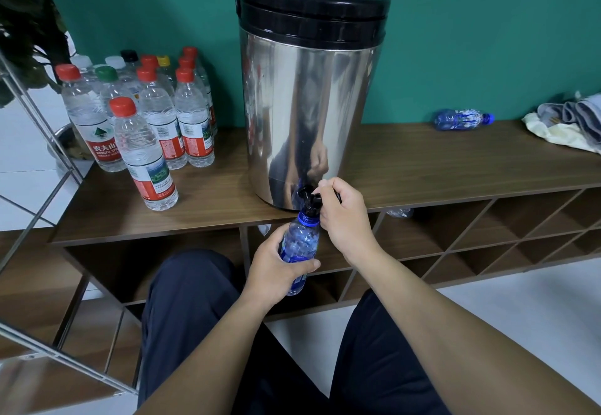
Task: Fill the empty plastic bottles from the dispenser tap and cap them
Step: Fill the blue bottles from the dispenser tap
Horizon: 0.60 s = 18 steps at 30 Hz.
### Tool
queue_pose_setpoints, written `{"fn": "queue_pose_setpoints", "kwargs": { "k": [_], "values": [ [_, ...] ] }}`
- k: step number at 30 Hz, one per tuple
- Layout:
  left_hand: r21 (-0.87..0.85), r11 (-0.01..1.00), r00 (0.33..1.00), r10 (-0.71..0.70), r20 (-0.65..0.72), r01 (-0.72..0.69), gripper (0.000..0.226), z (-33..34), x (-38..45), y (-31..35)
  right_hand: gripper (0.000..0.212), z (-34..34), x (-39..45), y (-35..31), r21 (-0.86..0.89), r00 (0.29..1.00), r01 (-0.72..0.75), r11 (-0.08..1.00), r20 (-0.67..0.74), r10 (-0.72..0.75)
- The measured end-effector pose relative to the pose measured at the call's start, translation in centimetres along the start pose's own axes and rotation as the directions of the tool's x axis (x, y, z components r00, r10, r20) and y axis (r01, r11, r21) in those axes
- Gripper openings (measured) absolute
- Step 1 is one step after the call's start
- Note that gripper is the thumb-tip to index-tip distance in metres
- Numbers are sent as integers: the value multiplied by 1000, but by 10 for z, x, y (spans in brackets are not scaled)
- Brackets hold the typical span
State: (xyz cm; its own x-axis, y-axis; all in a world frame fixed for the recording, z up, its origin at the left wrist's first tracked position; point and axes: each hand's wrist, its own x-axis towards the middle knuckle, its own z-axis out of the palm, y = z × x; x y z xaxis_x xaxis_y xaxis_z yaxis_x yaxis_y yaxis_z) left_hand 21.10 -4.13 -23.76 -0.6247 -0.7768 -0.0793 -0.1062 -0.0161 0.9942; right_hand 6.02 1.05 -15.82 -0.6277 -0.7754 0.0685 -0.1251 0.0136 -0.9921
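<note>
Standing well left of both hands, a cluster of capped bottles (156, 122) waits on the wooden shelf (439, 167). The left hand (276, 268) grips the blue bottle (300, 245), its mouth under the tap (310, 198). The right hand (344, 216) curls around the tap lever of the steel dispenser (309, 96). Far right of the hands lies another blue bottle (461, 119).
</note>
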Motion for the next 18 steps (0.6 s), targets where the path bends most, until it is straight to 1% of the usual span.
{"fn": "queue_pose_setpoints", "kwargs": {
  "k": [5,18],
  "values": [
    [-6,1000,1000,11,2,-11,79,0,2,-4,31,0,0,0,4,1000,9,1000,-8,-9],
    [5,1000,1000,7,5,-7,78,0,2,-5,32,0,0,3,11,1000,10,1000,-7,-10]
  ]
}}
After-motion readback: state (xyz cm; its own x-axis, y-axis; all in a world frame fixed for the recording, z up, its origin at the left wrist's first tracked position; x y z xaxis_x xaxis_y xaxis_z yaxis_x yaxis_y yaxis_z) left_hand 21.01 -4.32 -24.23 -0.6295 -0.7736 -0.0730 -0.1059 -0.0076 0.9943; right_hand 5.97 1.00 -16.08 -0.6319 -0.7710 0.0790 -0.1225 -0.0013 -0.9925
